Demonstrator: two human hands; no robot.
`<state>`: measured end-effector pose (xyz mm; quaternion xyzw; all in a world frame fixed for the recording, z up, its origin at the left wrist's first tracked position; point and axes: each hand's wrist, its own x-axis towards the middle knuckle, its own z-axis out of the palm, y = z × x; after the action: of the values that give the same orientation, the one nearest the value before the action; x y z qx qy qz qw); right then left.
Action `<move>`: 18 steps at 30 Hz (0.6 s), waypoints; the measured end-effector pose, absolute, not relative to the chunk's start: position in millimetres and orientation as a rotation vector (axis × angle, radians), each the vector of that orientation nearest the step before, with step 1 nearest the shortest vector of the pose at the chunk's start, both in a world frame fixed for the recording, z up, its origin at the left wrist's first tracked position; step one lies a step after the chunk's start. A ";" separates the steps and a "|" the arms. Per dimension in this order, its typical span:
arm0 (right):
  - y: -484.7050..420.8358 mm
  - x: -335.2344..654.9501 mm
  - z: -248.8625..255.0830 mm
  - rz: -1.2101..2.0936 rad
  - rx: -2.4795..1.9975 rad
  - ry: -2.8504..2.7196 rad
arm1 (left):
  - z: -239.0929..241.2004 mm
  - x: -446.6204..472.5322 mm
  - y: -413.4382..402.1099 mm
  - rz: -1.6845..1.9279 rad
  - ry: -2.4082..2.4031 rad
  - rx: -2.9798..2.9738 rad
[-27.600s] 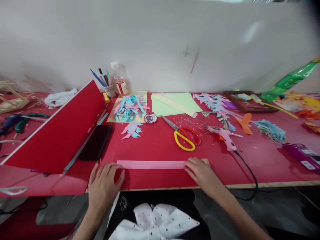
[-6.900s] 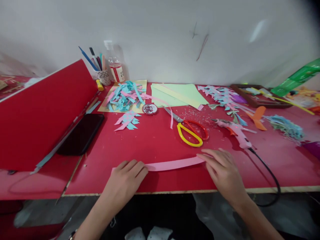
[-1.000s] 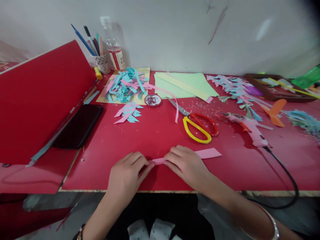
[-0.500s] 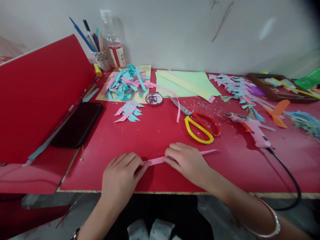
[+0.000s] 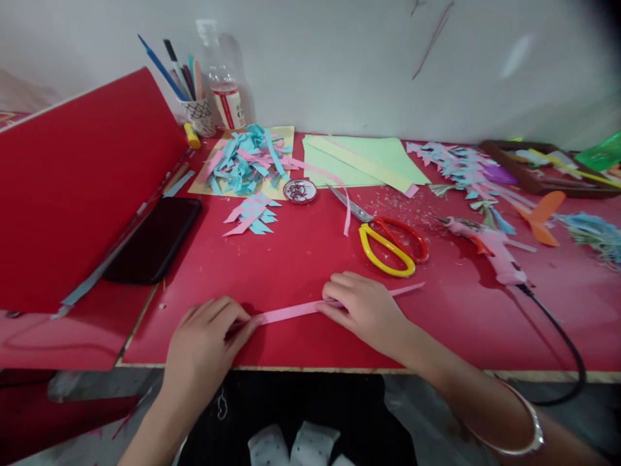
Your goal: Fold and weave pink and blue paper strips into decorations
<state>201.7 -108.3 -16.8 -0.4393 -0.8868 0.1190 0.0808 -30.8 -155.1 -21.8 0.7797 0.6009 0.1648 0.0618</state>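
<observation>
A pink paper strip [image 5: 290, 312] stretches between my hands, just above or on the red tabletop near its front edge. My left hand [image 5: 206, 336] pinches the strip at its left part between thumb and fingers. My right hand [image 5: 361, 314] grips it farther right, and a pointed tail of the strip sticks out beyond the knuckles. Scissors [image 5: 383, 236] with one yellow and one red handle lie just past my right hand. Farther back on the left is a small woven piece of pink and blue paper strips [image 5: 253, 213].
A black phone [image 5: 154, 241] lies left, beside a leaning red board [image 5: 92, 188]. Blue and pink paper strips [image 5: 250, 158] are heaped at the back, near green paper sheets [image 5: 363, 158]. To the right, a pink glue gun [image 5: 490, 249] trails a black cable over the table edge.
My left hand has slid left along the pink paper strip, so a longer stretch shows between my hands. My right hand stays nearly in place, still gripping.
</observation>
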 end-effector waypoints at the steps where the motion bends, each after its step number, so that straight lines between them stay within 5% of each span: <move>1: -108.5 201.9 -17.2 0.353 -1.309 -2.652 | -22.0 -32.5 -154.9 0.498 1.820 2.352; 13: -108.0 207.0 -15.9 0.312 -1.317 -2.634 | -17.8 -59.9 -155.7 0.318 1.953 2.523; 18: -108.5 207.8 -17.5 0.284 -1.273 -2.655 | -10.0 -24.2 -159.8 0.448 1.522 2.925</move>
<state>207.8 -108.5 -17.5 -0.4287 -0.8937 0.0955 0.0917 -24.2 -159.8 -10.0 0.8752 0.4555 0.1341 -0.0929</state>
